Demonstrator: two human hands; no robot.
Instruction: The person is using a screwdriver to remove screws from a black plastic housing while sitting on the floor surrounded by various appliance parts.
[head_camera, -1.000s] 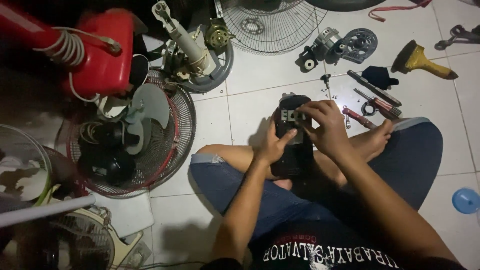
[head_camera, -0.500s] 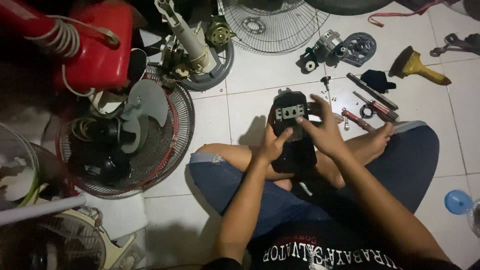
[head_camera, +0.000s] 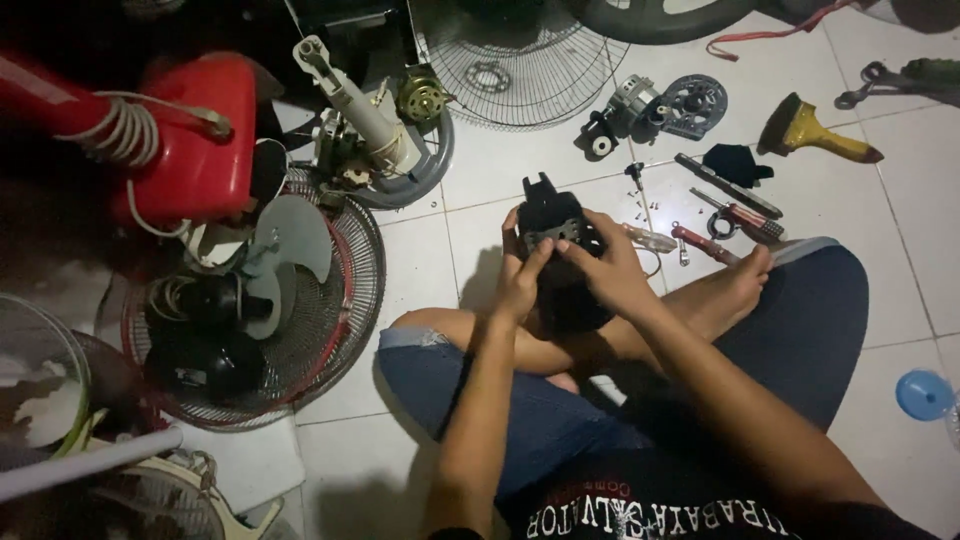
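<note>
In the head view, at the centre of the frame, the left hand (head_camera: 520, 282) and right hand (head_camera: 608, 272) are both gripping a black fan housing (head_camera: 556, 250) above the crossed legs; screwdrivers (head_camera: 730, 205) are lying just right of it on the white tiled floor (head_camera: 430, 290), a red fan base (head_camera: 195, 140) sitting upper left

White tile floor (head_camera: 500, 170): fan grille (head_camera: 520, 55), screwdrivers (head_camera: 735, 205), yellow-handled tool (head_camera: 815, 135), possibly motor parts (head_camera: 660, 105).

Dim overall (left side darkest), tiles brighter, slightly soft.
</note>
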